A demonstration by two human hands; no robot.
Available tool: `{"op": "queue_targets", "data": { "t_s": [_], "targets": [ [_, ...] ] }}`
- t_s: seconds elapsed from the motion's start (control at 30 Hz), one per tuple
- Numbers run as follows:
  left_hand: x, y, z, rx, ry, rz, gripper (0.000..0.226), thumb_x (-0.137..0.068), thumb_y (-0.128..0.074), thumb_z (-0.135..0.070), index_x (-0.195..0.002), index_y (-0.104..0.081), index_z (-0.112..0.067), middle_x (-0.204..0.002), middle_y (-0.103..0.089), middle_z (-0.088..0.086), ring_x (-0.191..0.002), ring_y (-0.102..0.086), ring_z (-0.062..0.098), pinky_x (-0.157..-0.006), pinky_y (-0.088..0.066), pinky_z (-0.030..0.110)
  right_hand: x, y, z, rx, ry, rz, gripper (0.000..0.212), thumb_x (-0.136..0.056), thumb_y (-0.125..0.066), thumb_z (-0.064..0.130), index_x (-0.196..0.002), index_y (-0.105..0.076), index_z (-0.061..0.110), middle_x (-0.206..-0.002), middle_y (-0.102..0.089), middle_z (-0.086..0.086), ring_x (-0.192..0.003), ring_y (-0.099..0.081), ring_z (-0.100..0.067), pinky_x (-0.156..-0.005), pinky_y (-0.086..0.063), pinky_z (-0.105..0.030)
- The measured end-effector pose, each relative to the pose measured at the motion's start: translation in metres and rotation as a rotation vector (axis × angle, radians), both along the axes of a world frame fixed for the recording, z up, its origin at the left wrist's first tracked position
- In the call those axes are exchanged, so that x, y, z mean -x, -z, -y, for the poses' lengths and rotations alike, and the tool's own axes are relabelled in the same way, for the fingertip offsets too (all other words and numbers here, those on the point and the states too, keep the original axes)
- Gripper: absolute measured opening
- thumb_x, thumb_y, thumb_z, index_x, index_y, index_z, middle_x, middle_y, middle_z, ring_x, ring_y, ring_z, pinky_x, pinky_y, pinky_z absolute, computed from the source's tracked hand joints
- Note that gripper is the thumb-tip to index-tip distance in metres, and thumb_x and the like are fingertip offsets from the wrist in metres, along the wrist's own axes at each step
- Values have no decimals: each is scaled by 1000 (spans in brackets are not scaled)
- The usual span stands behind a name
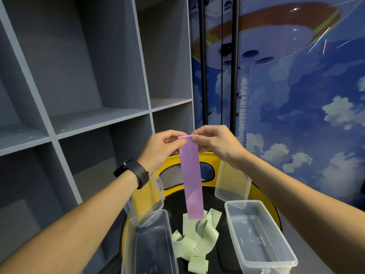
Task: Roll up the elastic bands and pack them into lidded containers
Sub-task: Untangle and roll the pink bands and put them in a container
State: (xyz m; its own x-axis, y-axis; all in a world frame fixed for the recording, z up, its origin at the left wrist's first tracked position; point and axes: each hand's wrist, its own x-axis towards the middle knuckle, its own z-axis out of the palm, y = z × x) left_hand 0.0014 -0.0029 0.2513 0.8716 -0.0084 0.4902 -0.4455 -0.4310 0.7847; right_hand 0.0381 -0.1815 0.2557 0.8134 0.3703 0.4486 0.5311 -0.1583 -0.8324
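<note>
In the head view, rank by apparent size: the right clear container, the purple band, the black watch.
1. Right clear plastic container: largest, though nearest the camera, so partly inflated.
2. Purple elastic band, hanging from both hands' grip.
3. Black wristwatch: smallest.

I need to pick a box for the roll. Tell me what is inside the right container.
The right container looks empty: only its clear floor shows, with the black tabletop through it. Its near corner runs out of the picture, so that part cannot be checked.
</note>
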Motion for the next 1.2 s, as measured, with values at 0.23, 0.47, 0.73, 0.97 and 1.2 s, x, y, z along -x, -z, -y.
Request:
{"op": "queue_targets", "data": {
  "t_s": [0.23,0.47,0.73,0.97,1.2],
  "targets": [
    [1,8,6,42,14,-20,16,-92,-61,-12,-106,-70,-14,-96,-72,3,-86,-70,13,-72,-57,20,4,10,4,-103,5,-51,21,-92,-66,14,-108,-67,1,-97,-73,-12,-84,-74,-19,-71,-60,-25],
    [2,36,12,47,17,-56,20,-93,-61,-16,-112,-67,-13,-100,-71,4,-92,-69,16,-75,-59,26,5,45,5,-196,50,-135,12,-92,-66,15,-100,-71,8,-93,-73,-7,-84,-73,-18,-69,-58,-25],
    [28,73,20,135,46,-77,16,-92,-61,-15,-107,-67,-16,-96,-70,-1,-86,-69,10,-69,-57,23,35,82,14,-233,29,-155,8,-91,-66,13,-97,-71,10,-83,-73,2,-73,-70,-8,-64,-57,-26],
    [41,99,22,263,146,-124,18,-91,-59,-4,-94,-70,-18,-86,-72,-4,-77,-68,7,-61,-53,20,45,109,20,-291,-67,-202,6,-89,-65,6,-91,-69,10,-78,-73,3,-73,-70,-11,-63,-58,-27],
    [26,154,23,378,125,-287,18,-90,-61,-5,-96,-71,-18,-84,-74,0,-82,-71,13,-58,-53,22,26,159,20,-247,-49,-343,10,-88,-64,3,-97,-70,1,-83,-75,-7,-75,-72,-15,-62,-57,-26]
  ]
}}
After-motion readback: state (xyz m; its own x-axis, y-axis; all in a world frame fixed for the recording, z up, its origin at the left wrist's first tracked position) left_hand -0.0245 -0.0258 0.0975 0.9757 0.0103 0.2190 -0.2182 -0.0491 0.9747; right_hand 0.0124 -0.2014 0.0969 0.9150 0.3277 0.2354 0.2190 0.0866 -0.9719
